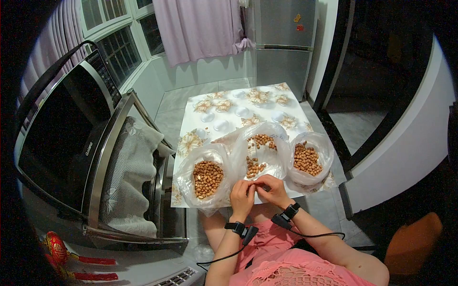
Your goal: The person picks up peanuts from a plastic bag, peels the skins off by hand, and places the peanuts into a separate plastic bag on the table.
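My left hand (242, 195) and my right hand (271, 188) meet at the table's near edge, fingertips pinched together. Whatever lies between them, if anything, is too small to make out. Just beyond them an open clear plastic bag (281, 159) holds loose reddish-brown peanuts (255, 167) in a near heap and a far one. To the left, another plastic bag (223, 155) is filled with peanuts (207, 178), a few of them pale. On the right stands a third bag (327, 150) with more peanuts (307, 159). Each wrist wears a black strap with a cable.
A floral cloth covers the small table (229, 95). At my left, a microwave (62, 128) sits on a metal rack with a lace cover (129, 181). A grey refrigerator (284, 66) stands behind the table, a white curved wall (396, 148) at right.
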`<action>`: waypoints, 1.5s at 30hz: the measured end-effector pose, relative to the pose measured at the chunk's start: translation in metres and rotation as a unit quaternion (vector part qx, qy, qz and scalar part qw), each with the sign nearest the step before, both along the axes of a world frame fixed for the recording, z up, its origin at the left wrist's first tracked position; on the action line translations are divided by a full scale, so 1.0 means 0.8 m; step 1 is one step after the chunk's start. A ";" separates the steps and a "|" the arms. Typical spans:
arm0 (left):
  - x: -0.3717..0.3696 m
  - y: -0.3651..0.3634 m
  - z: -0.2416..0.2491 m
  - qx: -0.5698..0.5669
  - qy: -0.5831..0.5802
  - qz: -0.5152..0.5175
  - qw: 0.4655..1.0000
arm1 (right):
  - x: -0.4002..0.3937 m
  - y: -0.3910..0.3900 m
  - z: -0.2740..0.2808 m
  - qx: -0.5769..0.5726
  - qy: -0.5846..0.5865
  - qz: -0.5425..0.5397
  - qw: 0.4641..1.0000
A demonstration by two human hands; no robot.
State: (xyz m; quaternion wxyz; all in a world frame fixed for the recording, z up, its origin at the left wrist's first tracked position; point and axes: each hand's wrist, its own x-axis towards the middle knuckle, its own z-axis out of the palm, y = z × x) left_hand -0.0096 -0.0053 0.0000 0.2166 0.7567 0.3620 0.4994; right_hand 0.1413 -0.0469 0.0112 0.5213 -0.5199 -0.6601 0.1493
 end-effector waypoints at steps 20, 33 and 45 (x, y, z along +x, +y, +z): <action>0.000 0.000 0.001 0.002 0.005 0.004 1.000 | 0.000 0.000 -0.001 0.010 -0.001 0.002 1.000; 0.000 -0.001 0.002 -0.003 0.004 0.001 1.000 | 0.000 0.000 -0.002 0.008 0.006 0.005 1.000; 0.000 0.001 -0.004 -0.003 0.005 0.002 1.000 | 0.001 0.000 -0.001 0.006 0.002 0.005 1.000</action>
